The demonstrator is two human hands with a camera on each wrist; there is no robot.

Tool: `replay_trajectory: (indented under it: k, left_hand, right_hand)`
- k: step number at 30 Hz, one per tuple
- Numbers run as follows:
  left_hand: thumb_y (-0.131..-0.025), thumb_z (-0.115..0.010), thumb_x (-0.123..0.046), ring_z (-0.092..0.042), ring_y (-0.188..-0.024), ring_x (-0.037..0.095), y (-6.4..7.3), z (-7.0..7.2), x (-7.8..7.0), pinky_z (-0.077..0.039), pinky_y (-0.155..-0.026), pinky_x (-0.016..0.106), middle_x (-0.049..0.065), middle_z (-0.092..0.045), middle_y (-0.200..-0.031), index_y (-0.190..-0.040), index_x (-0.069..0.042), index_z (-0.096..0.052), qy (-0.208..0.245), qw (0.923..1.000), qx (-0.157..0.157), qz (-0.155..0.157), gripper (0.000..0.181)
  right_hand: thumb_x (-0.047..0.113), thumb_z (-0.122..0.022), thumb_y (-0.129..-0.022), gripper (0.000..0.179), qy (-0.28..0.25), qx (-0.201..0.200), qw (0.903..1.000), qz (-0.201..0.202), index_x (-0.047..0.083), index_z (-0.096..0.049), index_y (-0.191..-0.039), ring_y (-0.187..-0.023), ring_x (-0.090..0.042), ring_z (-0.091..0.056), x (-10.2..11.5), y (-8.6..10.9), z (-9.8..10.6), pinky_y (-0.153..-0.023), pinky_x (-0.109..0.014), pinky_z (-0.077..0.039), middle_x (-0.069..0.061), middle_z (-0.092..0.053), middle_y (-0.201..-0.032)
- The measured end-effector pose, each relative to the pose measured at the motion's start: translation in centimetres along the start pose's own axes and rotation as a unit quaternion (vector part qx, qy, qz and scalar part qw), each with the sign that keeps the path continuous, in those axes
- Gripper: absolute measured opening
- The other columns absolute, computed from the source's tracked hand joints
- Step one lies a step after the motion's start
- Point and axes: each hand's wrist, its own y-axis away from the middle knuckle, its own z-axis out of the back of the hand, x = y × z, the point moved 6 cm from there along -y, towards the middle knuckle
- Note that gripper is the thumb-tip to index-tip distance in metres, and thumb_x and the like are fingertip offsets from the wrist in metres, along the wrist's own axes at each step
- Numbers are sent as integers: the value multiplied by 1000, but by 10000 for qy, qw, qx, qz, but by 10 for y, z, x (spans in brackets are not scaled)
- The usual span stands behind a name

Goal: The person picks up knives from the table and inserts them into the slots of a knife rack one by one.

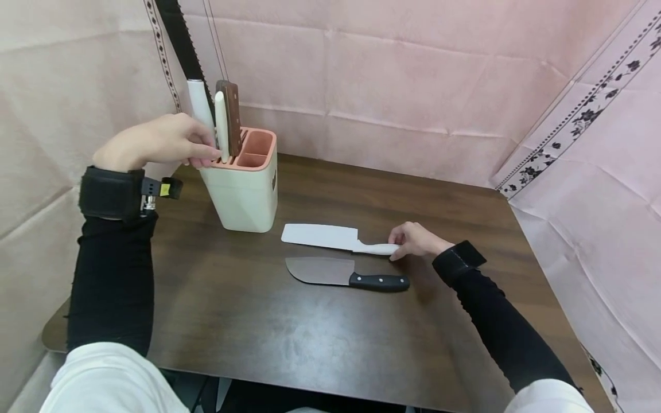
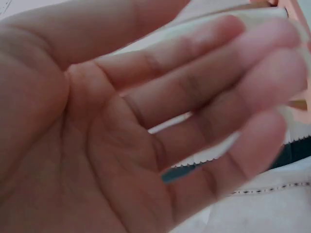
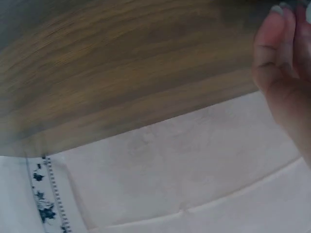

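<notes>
"Right hand (image 1: pixel 415 241)?"
"Pinching the white knife (image 1: pixel 320 236) by its handle, blade left of that grip; black-handled knife (image 1: pixel 379 282) just on its near side."
"Left hand (image 1: pixel 165 140)?"
"Fingers loosely extended, knife holder (image 1: pixel 242 201) at the fingertips."

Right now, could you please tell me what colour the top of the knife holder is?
The top is salmon pink, shown best in the head view.

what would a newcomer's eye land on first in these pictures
Likely the white knife lying on the brown table in the head view, with a black-handled knife nearer the camera. Next, the pale green holder to their upper left, a brown handle standing at its pink top. Above that, a dark strip with a jagged edge runs out of frame.
</notes>
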Motion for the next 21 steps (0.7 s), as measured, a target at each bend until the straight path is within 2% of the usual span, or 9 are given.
replay_trajectory:
  k: [3,6,11,17,21]
  left_hand:
    - [-98,-55,-25,-64,-80,19,2,0,-10,-50,-69,25,8,-69,-95,-103,-5,-66,246,9992,-174,-273,23]
    - [-98,-55,-28,-63,-84,20,5,2,-17,-50,-70,25,8,-69,-99,-109,-7,-65,412,9975,-358,-447,26]
    - [-97,-57,-32,-63,-83,24,4,3,-32,-51,-68,29,9,-68,-96,-117,-10,-60,797,9931,-606,-618,30]
    - [-96,-57,-33,-62,-84,25,-7,-3,-51,-48,-67,30,8,-68,-93,-119,-12,-58,962,9897,-634,-855,32]
    - [-96,-57,-31,-63,-87,26,-16,-10,-59,-50,-69,30,11,-67,-97,-119,-11,-59,1141,9870,-581,-971,31]
  right_hand:
    - [18,-84,-73,24,-134,-48,9999,77,9,-70,-91,-77,-18,-57,-8,12,14,-70,-28,-44,-4,-68,-84]
    - [18,-85,-72,26,-294,-130,9992,228,7,-71,-92,-78,-16,-60,-12,25,33,-71,-27,-47,-6,-71,-86]
    - [20,-84,-74,30,-819,-352,9958,198,5,-72,-97,-80,-13,-62,-16,48,71,-72,-25,-47,-5,-72,-89]
    - [24,-81,-77,35,-1263,-1049,9864,-102,8,-71,-106,-77,-10,-61,-5,69,114,-71,-25,-46,2,-73,-83]
    - [20,-79,-81,35,-1683,-1529,9738,43,6,-69,-111,-81,-7,-66,11,74,132,-78,-22,-48,8,-74,-84]
